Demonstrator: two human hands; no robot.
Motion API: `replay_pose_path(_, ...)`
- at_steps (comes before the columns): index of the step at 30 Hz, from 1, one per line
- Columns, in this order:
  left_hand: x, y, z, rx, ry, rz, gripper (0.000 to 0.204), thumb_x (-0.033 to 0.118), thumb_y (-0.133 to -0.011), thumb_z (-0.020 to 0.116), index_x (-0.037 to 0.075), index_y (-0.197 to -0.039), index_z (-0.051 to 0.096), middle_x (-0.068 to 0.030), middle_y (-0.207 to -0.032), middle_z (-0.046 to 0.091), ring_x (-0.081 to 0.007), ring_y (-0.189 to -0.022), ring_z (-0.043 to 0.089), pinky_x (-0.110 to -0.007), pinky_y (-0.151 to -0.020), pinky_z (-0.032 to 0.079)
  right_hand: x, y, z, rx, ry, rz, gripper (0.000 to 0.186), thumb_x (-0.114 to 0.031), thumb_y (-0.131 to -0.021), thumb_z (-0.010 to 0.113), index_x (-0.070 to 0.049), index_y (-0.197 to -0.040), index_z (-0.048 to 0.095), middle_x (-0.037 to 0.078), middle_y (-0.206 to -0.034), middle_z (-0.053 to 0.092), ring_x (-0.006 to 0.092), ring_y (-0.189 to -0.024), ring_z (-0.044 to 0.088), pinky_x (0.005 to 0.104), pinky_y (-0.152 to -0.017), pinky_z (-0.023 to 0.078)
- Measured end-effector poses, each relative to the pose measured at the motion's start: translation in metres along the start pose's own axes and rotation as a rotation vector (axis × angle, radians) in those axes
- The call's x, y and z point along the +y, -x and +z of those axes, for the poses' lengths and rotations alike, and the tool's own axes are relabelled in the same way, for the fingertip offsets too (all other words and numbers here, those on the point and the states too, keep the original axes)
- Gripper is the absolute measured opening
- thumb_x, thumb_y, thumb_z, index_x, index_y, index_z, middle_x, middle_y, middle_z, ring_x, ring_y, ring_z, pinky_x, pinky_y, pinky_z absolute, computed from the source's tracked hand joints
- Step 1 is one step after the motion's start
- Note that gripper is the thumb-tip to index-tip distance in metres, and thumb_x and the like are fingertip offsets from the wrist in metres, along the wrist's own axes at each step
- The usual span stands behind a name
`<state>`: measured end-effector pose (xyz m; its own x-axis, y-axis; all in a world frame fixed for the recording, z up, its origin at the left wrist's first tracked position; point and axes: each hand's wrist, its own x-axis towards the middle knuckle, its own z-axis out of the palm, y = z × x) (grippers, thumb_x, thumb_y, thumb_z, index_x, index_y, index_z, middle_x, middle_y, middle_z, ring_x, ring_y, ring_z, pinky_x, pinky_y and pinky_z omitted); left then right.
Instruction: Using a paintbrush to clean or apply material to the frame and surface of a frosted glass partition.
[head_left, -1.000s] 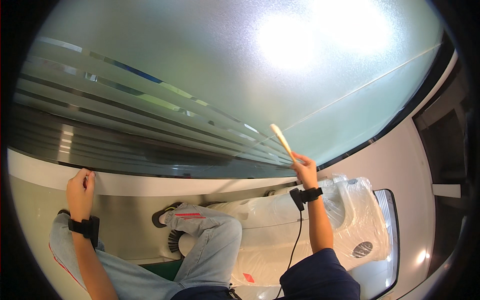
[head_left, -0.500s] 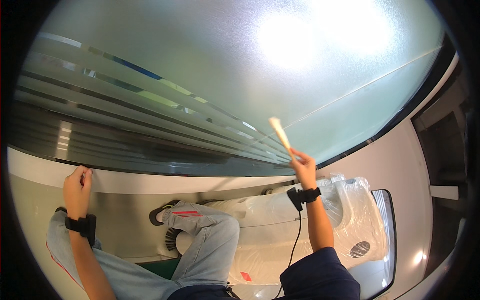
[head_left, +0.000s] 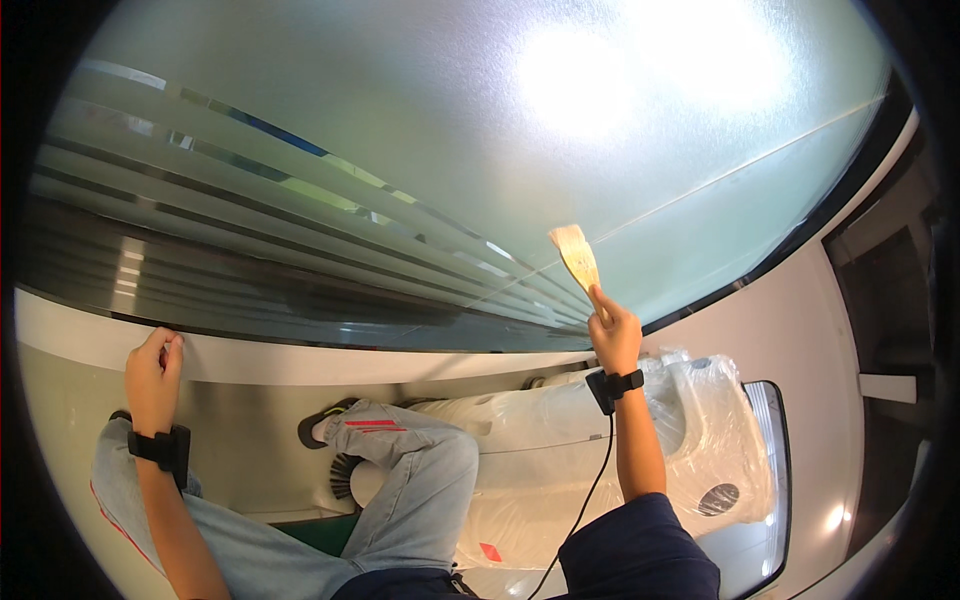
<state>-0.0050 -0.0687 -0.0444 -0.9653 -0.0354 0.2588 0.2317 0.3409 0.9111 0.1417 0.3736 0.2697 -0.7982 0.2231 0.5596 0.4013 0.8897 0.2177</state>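
In my right hand (head_left: pixel 615 335) is a flat brush (head_left: pixel 582 265) with a pale wooden handle and light bristles. My fingers wrap its handle, and the bristles point up and left in front of the frosted glass panel (head_left: pixel 400 110). Whether the bristle tips touch the glass I cannot tell. My left hand (head_left: pixel 154 370) is curled closed at the white ledge (head_left: pixel 270 366) under the glass; nothing shows in it. Each wrist wears a black strap with a small device, and a cable runs down from the right one.
To the right of my knees lies a white machine (head_left: pixel 540 450) wrapped in clear plastic, with a dark round brush (head_left: pixel 345 478) at its left end. Beside it is a dark-framed mirror-like panel (head_left: pixel 770 540). A pale wall (head_left: pixel 800 300) rises on the right.
The brush has turned from edge-on to show its flat side, and its bristles have shifted slightly right. My right hand has moved a little right and down. My left hand stays put.
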Motion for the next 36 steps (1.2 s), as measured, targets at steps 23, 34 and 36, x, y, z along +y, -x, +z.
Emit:
replay_pose_path(23,0.001,0.001,0.002,0.006,-0.032,-0.003,0.014,0.013,-0.084,0.053,0.002,-0.076,0.055,-0.011,-0.05,0.043,-0.0199,-0.044,0.04,-0.032,-0.045,0.031,-0.033,0.006,-0.007,0.027,-0.128,-0.142,0.041,0.0,-0.071,0.056,-0.013,-0.109,0.063,0.016,-0.076,0.06,0.0318,-0.066,0.058,0.035,-0.061,0.046)
replay_pose_path(34,0.002,0.002,0.003,-0.004,-0.05,-0.033,0.015,0.015,-0.083,0.054,0.002,-0.077,0.056,-0.0121,-0.051,0.044,-0.022,-0.044,0.041,-0.033,-0.045,0.031,-0.043,0.01,-0.002,-0.003,-0.17,-0.171,0.041,-0.001,-0.07,0.056,-0.013,-0.109,0.063,0.015,-0.077,0.062,0.0314,-0.068,0.059,0.0352,-0.062,0.046)
replay_pose_path(36,0.003,0.002,0.003,-0.002,-0.049,-0.023,0.015,0.016,-0.083,0.054,0.002,-0.077,0.056,-0.0121,-0.051,0.044,-0.0224,-0.044,0.041,-0.033,-0.045,0.031,-0.046,0.012,0.0,-0.011,-0.173,-0.18,0.041,-0.001,-0.07,0.056,-0.013,-0.109,0.063,0.015,-0.077,0.061,0.0314,-0.068,0.059,0.0352,-0.062,0.046)
